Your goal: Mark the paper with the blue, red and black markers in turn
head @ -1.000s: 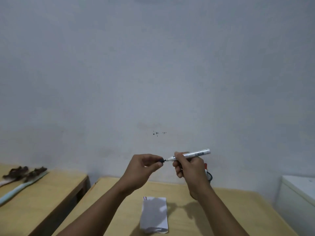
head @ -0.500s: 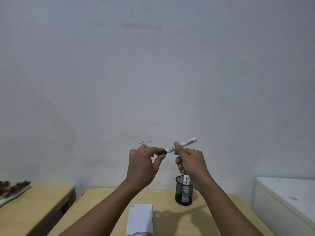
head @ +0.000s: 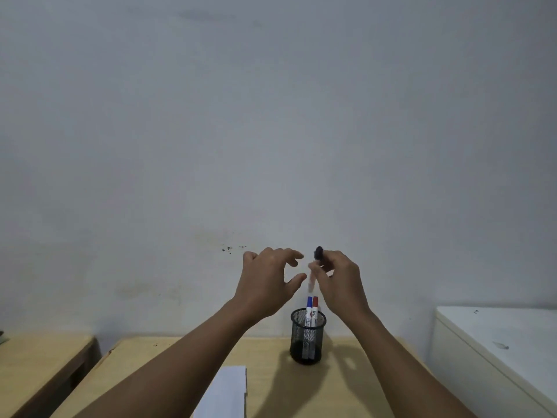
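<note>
Paper [head: 229, 387] lay low on the worktop [head: 346, 387], below and nearer than both raised hands.

The left hand [head: 268, 282] hung open and empty. The right hand [head: 340, 279] gripped the black marker [head: 313, 276], blurred, its long axis near upright with the dark end on top, almost above the mesh cup [head: 307, 336]. The cup stood behind the sheet and held the blue marker [head: 308, 312] and red marker [head: 315, 310], caps up. Dropping the black one in looked like the next move; the right hand was nearer.
</note>
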Action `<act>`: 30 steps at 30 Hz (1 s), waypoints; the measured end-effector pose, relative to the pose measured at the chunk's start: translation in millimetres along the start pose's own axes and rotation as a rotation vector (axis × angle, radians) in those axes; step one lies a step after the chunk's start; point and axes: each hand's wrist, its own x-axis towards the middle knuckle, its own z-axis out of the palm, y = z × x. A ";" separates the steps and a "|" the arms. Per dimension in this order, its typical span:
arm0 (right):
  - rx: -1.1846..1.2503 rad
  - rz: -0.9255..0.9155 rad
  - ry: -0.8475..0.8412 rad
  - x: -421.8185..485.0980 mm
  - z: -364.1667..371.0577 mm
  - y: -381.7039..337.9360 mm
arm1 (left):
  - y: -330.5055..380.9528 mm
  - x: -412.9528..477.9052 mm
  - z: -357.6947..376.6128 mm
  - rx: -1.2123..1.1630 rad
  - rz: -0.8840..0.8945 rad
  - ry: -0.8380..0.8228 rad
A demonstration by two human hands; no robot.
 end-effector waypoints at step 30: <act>-0.223 0.328 -0.399 4.1 73.2 145.1 | -68.2 -4.5 168.8 0.040 -0.200 -0.694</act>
